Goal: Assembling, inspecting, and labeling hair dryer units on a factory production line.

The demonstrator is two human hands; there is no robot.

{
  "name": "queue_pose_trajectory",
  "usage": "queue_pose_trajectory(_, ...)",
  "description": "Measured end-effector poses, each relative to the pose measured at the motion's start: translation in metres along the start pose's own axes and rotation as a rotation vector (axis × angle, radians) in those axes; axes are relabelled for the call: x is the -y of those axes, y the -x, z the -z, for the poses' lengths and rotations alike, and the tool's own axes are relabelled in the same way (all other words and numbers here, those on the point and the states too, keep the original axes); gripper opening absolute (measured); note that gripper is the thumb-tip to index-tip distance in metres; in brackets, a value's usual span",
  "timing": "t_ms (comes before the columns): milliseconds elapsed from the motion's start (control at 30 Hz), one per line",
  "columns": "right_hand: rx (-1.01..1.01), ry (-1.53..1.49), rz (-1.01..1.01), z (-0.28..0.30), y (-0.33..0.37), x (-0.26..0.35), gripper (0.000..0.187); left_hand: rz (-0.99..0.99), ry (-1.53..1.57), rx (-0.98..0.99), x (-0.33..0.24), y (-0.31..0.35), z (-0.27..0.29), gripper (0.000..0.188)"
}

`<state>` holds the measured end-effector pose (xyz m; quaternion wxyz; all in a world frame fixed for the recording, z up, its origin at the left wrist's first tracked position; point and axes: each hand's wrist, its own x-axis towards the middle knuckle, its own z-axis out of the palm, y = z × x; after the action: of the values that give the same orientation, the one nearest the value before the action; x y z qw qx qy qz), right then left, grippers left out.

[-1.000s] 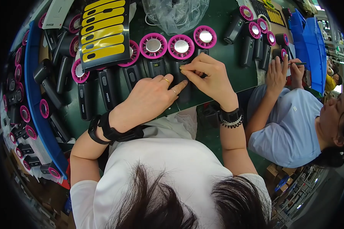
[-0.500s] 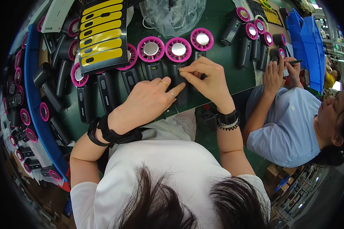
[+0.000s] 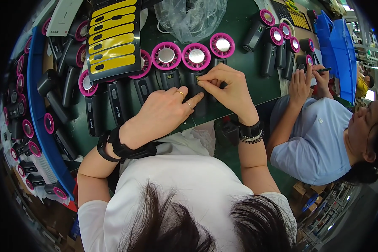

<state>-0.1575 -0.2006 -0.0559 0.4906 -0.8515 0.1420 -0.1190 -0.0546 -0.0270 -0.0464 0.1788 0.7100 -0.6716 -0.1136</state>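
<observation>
A black handheld fan [image 3: 196,56] with a magenta ring and silver centre lies in front of me. My right hand [image 3: 224,86] pinches thumb and forefinger together over the upper part of its handle; whatever sits between the fingertips is too small to make out. My left hand [image 3: 166,107] lies over the lower handles, fingers stretched out, with a fingertip touching the same fan's handle. To its left is another handheld fan [image 3: 166,56] with a small lit display. A further handheld fan [image 3: 222,45] lies partly behind my right hand.
A black sheet of yellow stickers [image 3: 113,38] overlies some fans. Clear plastic bags [image 3: 189,19] lie at the far side. A blue divider [image 3: 42,113] borders more fans at left. At right, a co-worker [image 3: 311,138] handles a fan near other fans and blue bins [image 3: 334,50].
My hands stay almost in place on the fan, with the right pinch barely shifting. The whole view has drifted very slightly.
</observation>
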Motion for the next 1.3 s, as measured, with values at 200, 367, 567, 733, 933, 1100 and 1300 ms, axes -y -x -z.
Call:
queue_pose_trajectory(200, 0.009, -0.001, -0.006, 0.000, -0.002, 0.000, 0.012, -0.011, 0.018, -0.070, 0.002, 0.001, -0.006, 0.043)
queue_pose_trajectory(367, 0.019, 0.005, 0.001, 0.000, -0.001, 0.001, 0.012, -0.018, 0.023, -0.070, 0.002, 0.003, -0.007, 0.043)
queue_pose_trajectory(567, 0.025, 0.023, 0.003, 0.000, -0.001, 0.002, 0.011, 0.042, -0.035, -0.128, 0.002, 0.004, -0.003, 0.044)
queue_pose_trajectory(733, -0.039, 0.085, 0.055, -0.004, 0.005, 0.003, 0.013, 0.074, -0.058, -0.152, 0.003, 0.003, -0.006, 0.052)
queue_pose_trajectory(933, -0.141, 0.355, 0.269, -0.011, 0.018, 0.000, 0.023, 0.040, -0.174, -0.156, 0.001, 0.003, -0.006, 0.049)
queue_pose_trajectory(1100, -0.203, 0.564, 0.282, -0.019, 0.032, 0.000, 0.031, 0.034, -0.231, -0.144, -0.001, 0.003, -0.007, 0.049)
queue_pose_trajectory(1300, -0.285, 0.691, 0.310, -0.025, 0.038, -0.006, 0.033, 0.025, -0.143, -0.170, 0.003, 0.003, -0.010, 0.050)
